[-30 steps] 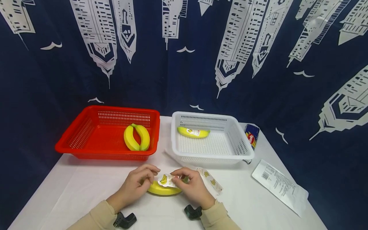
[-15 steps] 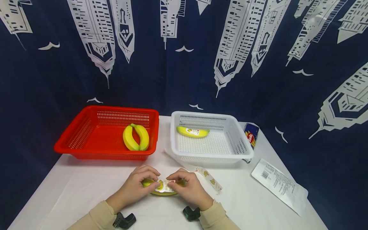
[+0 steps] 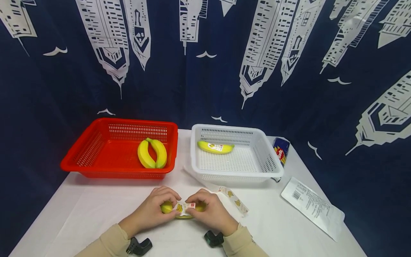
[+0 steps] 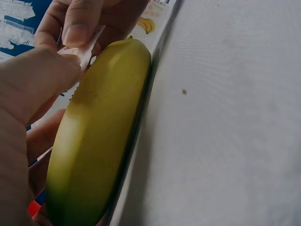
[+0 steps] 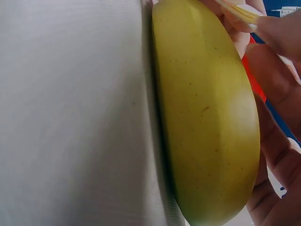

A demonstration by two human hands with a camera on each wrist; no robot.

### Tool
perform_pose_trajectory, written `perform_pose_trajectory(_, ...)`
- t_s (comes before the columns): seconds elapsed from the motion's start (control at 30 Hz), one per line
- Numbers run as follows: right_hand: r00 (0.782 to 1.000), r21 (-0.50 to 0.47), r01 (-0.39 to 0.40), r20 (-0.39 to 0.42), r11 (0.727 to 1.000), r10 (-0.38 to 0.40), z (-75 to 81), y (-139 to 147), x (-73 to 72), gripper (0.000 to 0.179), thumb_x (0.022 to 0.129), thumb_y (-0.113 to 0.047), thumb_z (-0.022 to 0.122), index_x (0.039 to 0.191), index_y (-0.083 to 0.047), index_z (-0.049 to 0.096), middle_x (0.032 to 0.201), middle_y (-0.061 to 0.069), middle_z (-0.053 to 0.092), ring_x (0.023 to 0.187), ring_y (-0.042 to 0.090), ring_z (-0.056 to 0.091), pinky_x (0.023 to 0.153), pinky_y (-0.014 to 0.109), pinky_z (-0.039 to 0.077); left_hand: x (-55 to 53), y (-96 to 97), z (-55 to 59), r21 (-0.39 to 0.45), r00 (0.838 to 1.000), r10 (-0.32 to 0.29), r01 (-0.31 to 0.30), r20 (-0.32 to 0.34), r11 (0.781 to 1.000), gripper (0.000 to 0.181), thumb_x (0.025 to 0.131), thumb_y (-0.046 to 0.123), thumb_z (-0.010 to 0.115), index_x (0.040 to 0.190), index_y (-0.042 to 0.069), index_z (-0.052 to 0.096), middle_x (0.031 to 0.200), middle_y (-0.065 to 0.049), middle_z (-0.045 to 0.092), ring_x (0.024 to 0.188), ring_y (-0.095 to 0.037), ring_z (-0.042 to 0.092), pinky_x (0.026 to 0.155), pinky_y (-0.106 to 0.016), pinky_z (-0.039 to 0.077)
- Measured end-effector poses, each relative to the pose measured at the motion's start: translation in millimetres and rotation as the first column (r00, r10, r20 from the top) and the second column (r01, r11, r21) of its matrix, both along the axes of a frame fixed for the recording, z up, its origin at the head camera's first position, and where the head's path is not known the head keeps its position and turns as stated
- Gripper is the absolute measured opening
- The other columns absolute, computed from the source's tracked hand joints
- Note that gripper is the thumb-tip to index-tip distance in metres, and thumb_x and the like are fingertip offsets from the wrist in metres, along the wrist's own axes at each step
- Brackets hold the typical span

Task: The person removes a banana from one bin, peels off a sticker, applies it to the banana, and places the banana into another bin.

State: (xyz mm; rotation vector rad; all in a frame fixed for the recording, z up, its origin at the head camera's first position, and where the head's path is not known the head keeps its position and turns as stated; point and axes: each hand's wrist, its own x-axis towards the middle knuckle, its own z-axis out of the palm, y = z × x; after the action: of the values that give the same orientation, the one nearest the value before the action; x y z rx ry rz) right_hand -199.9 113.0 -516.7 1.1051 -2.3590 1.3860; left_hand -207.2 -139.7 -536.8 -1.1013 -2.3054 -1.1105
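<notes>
A yellow banana (image 3: 184, 216) lies crosswise on the white table between both hands, partly covered by them in the head view. Just over it is a white sticker (image 3: 183, 207) with a banana picture and a red patch. My left hand (image 3: 151, 210) pinches the sticker's left end; my right hand (image 3: 213, 211) pinches the right end. In the left wrist view, the sticker (image 4: 88, 54) stands edge-up beside the banana (image 4: 101, 127), between thumbs and fingers. Seen from the right wrist, the banana (image 5: 207, 113) rests along the tabletop, and the fingers (image 5: 277, 75) are past its far side.
A red basket (image 3: 74, 166) at the back left holds two bananas (image 3: 152, 154). In the white basket (image 3: 237, 176) lies a banana with a sticker (image 3: 216, 147). A sticker strip (image 3: 236, 201), a silvery pouch (image 3: 313, 208) and a blue packet (image 3: 281, 151) are to the right.
The left hand has come in and now pinches the sticker's left end, where earlier only the right hand held it. The sticker has shifted slightly down toward the banana.
</notes>
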Motion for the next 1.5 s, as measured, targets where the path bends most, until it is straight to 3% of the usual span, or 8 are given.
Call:
perform_pose_trajectory(0.23, 0.990, 0.149, 0.026, -0.142, 0.989, -0.005, 2.2, -2, 0.6, 0.026, 0.082, -0.011, 0.086, 0.101, -0.018, 0.071, 0.095, -0.010, 0.067, 0.090, 0.004, 0.060, 0.080, 0.017, 0.051, 1.8, 1.0, 1.8, 0.000, 0.998, -0.050, 0.050, 0.022, 0.999, 0.034, 0.078, 0.017, 0.091, 0.087, 0.026, 0.059, 0.104, 0.015, 0.069, 0.099, -0.005, 0.062, 0.087, -0.029, 0.050)
perform_pose_trajectory(0.47, 0.918, 0.262, 0.140, -0.396, 0.955, -0.025, 7.2, -7, 5.0, 0.036, 0.079, -0.016, 0.088, 0.110, -0.016, 0.069, 0.089, -0.010, 0.066, 0.081, 0.004, 0.053, 0.073, 0.011, 0.043, 1.9, 1.6, 1.1, 0.023, 0.990, -0.063, 0.060, 0.123, 0.998, 0.033, 0.080, 0.014, 0.089, 0.086, 0.025, 0.058, 0.101, 0.016, 0.067, 0.094, -0.004, 0.063, 0.081, -0.023, 0.053)
perform_pose_trajectory(0.63, 0.894, 0.307, 0.244, -0.440, 0.920, -0.091, 7.4, -11, 7.9, 0.036, 0.075, -0.024, 0.090, 0.106, -0.017, 0.073, 0.081, -0.012, 0.060, 0.080, 0.005, 0.051, 0.071, 0.017, 0.044, 2.1, 2.2, 0.6, 0.013, 0.985, -0.061, 0.060, 0.159, 0.998, 0.032, 0.081, 0.016, 0.088, 0.087, 0.026, 0.058, 0.101, 0.016, 0.066, 0.095, -0.004, 0.062, 0.081, -0.023, 0.052)
perform_pose_trajectory(0.83, 0.914, 0.324, 0.307, -0.364, 0.895, -0.181, 6.3, -11, 7.9, 0.031, 0.072, -0.035, 0.092, 0.088, -0.021, 0.068, 0.082, -0.013, 0.057, 0.084, 0.006, 0.050, 0.072, 0.020, 0.045, 2.5, 3.2, 0.6, 0.017, 0.986, -0.062, 0.060, 0.156, 0.998, 0.032, 0.082, 0.016, 0.088, 0.087, 0.026, 0.058, 0.101, 0.016, 0.066, 0.095, -0.004, 0.062, 0.082, -0.023, 0.053)
perform_pose_trajectory(0.97, 0.953, 0.295, 0.264, -0.226, 0.918, -0.201, 4.0, -7, 4.8, 0.036, 0.072, -0.033, 0.093, 0.081, -0.022, 0.060, 0.088, -0.012, 0.054, 0.090, 0.007, 0.048, 0.076, 0.021, 0.044, 2.6, 3.1, 0.3, 0.011, 0.987, -0.047, 0.046, 0.154, 0.999, 0.033, 0.081, 0.014, 0.088, 0.086, 0.026, 0.058, 0.100, 0.017, 0.066, 0.094, -0.004, 0.062, 0.082, -0.024, 0.053)
perform_pose_trajectory(1.13, 0.992, 0.252, 0.129, -0.038, 0.959, -0.124, 1.2, -4, -1.0, 0.028, 0.080, -0.026, 0.089, 0.089, -0.020, 0.063, 0.098, -0.010, 0.063, 0.094, 0.007, 0.055, 0.083, 0.024, 0.047, 3.4, 2.8, 0.0, 0.001, 0.982, -0.022, 0.022, 0.185, 1.000, 0.032, 0.082, 0.014, 0.087, 0.087, 0.028, 0.059, 0.099, 0.018, 0.065, 0.094, -0.003, 0.061, 0.084, -0.025, 0.054)
perform_pose_trajectory(1.3, 0.992, 0.219, 0.071, 0.084, 0.973, -0.091, 1.7, 0, -3.2, 0.023, 0.085, -0.023, 0.085, 0.096, -0.019, 0.065, 0.092, -0.011, 0.065, 0.081, 0.004, 0.056, 0.075, 0.020, 0.047, 3.0, 3.7, 0.1, -0.011, 0.976, -0.007, 0.010, 0.216, 1.000, 0.027, 0.087, 0.019, 0.083, 0.089, 0.030, 0.059, 0.098, 0.019, 0.064, 0.093, -0.003, 0.061, 0.084, -0.025, 0.053)
perform_pose_trajectory(1.5, 0.984, 0.187, 0.077, 0.142, 0.979, -0.104, 1.5, 2, -3.3, 0.020, 0.086, -0.020, 0.083, 0.097, -0.019, 0.066, 0.092, -0.012, 0.065, 0.080, 0.004, 0.055, 0.073, 0.020, 0.047, 2.3, 4.6, 1.1, -0.021, 0.973, 0.029, -0.025, 0.228, 0.999, 0.025, 0.089, 0.021, 0.081, 0.090, 0.031, 0.058, 0.096, 0.021, 0.063, 0.091, -0.001, 0.061, 0.084, -0.027, 0.053)
